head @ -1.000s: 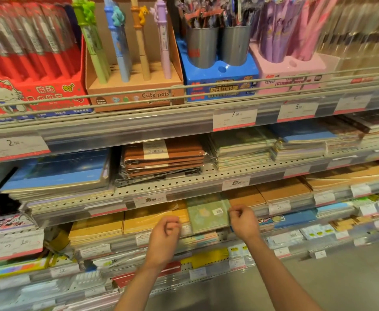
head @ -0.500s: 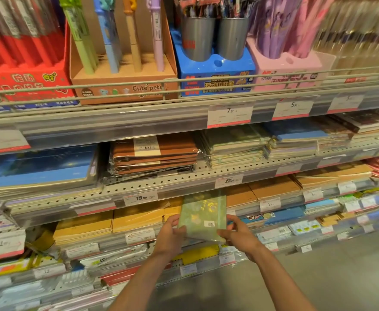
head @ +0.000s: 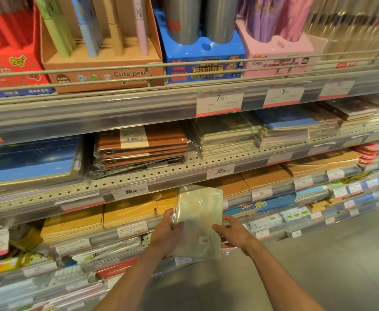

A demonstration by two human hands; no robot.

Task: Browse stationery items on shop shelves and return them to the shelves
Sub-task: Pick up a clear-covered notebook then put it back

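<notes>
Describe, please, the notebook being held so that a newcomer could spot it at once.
Find the brown notebooks on the middle shelf, then look below them, in front of the yellow stacks. Both hands, left hand and right hand, hold up a pale green notebook, shiny in clear wrap, with a small barcode sticker.

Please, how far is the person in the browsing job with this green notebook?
Done: the green notebook is off the shelf. In hand: the left hand grips its left edge and the right hand holds its right edge, barcode side facing up. Left: returning it to the shelf with the yellow notebooks.
</notes>
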